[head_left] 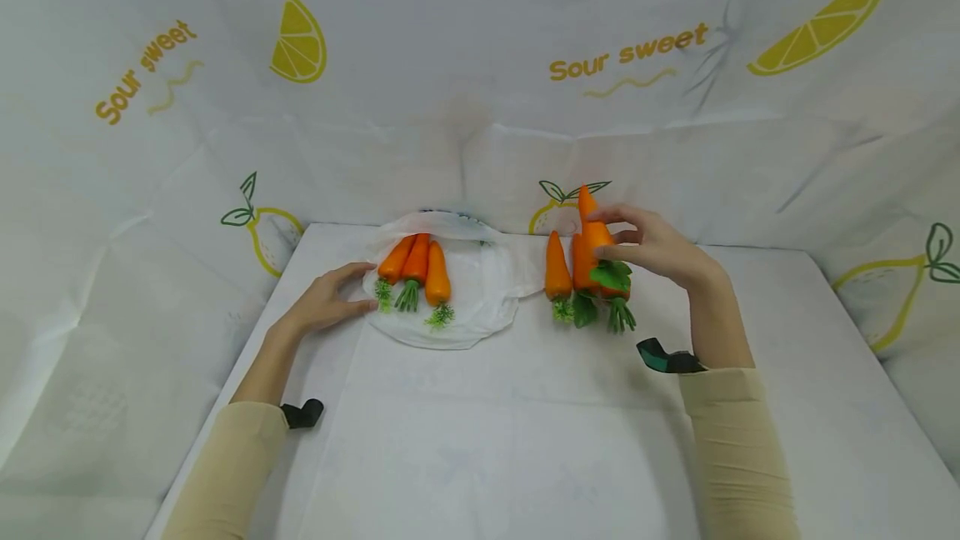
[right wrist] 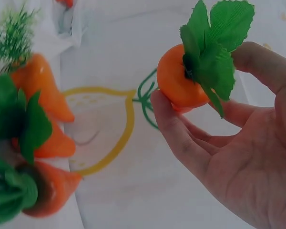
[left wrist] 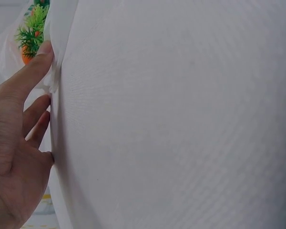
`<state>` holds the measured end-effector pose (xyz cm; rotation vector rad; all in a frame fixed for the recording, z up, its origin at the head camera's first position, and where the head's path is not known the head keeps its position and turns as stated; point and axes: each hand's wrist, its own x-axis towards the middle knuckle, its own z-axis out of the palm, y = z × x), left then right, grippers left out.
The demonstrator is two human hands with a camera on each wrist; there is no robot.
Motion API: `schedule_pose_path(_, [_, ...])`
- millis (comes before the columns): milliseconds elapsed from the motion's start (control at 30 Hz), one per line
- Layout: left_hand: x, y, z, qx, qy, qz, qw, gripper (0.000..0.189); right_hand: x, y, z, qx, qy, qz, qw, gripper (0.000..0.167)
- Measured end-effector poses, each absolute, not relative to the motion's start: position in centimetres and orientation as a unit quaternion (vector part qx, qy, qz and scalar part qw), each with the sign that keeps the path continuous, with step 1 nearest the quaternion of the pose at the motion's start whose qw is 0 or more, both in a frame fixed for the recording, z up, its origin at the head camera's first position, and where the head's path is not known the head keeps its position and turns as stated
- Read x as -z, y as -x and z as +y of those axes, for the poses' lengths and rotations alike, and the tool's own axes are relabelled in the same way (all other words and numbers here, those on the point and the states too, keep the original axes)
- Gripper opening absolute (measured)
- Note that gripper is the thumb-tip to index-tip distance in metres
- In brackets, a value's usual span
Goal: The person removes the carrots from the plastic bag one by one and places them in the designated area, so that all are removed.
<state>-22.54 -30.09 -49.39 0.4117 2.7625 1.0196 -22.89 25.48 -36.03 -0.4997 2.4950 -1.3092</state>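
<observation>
My right hand (head_left: 651, 245) pinches a toy carrot (head_left: 597, 238) with broad green leaves between thumb and fingers. In the right wrist view, that held carrot (right wrist: 178, 78) shows its leafy end and is raised above the others. Beside it lie three more carrots; the leftmost carrot (head_left: 557, 267) has feathery greens. My left hand (head_left: 327, 300) touches the left edge of a white plastic bag (head_left: 480, 319), thumb and fingers apart. Three carrots lie at the bag's left side, including a middle carrot (head_left: 416, 259) with green stalks. The left wrist view shows feathery greens (left wrist: 34, 29) near my fingertips.
A white cloth covers the table (head_left: 480, 440). Behind it hangs a white sheet (head_left: 450, 65) printed with lemons and lettering. The bag's narrower part reaches right, close to the leftmost carrot of the right group.
</observation>
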Motion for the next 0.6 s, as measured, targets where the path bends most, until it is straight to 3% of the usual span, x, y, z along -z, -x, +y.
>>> schedule_pose_path(600, [49.3,22.5,-30.0,-0.347,-0.141,0.923,0.085,0.075,40.3,23.8,32.5,0.416,0.092,0.886,0.181,0.057])
